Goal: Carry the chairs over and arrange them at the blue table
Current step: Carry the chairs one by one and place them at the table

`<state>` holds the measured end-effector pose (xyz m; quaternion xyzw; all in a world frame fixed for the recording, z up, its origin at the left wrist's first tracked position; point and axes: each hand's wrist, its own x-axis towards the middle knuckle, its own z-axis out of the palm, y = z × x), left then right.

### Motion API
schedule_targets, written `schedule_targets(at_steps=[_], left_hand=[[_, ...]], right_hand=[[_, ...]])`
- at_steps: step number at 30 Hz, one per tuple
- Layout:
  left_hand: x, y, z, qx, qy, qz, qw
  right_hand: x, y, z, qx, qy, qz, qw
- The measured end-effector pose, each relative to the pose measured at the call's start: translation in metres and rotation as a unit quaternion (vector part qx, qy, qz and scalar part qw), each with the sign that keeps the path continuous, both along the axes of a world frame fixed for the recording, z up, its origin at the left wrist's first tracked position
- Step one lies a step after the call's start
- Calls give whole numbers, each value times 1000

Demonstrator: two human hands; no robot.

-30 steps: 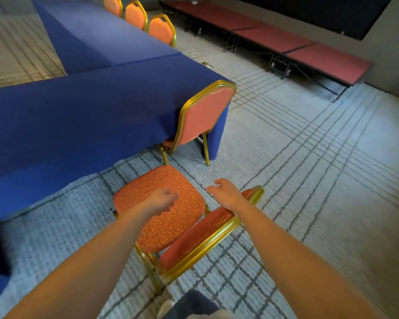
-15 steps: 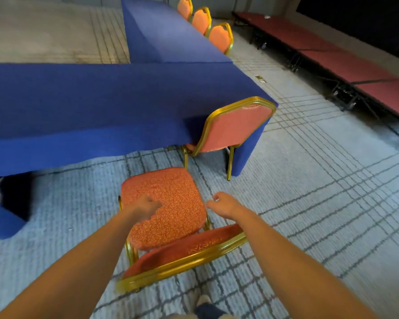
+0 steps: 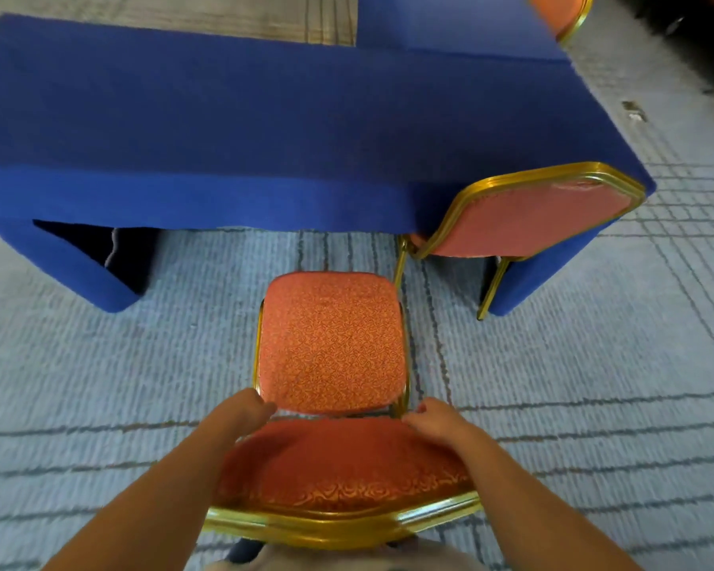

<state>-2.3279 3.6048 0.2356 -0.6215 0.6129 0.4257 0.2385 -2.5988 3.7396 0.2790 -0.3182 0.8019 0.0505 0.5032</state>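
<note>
Chair [image 3: 330,344] upright, seat facing blue table [image 3: 264,117] | left hand [image 3: 244,410], right hand [image 3: 433,418] grip backrest [image 3: 347,467]

The left forearm [image 3: 161,488] and the right forearm [image 3: 532,488] are bare along their whole visible length, from the lower edge of the view to the wrist. The left hand [image 3: 244,410] and the right hand [image 3: 433,418] are bare too, and blurred enough that nails and finer detail cannot be made out. At the bottom edge, between the arms, a small dark blue patch [image 3: 244,550] lies beside a strip of pale grey-white cloth [image 3: 347,561]. These are possibly a trouser leg and a shirt hem, but too little shows to tell.
</note>
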Motion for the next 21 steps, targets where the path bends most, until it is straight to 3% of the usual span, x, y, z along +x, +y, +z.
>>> schedule_targets(at_steps=[13, 17, 21], left_hand=[[22, 13, -34, 58, -99, -18, 993], [22, 11, -39, 89, -116, 0, 989], [23, 5, -39, 124, -131, 20, 983]], right_hand=[[-17, 3, -54, 151, 34, -5, 988], [-27, -2, -64, 183, 8, -27, 983], [-33, -3, -71, 234, -82, -57, 967]])
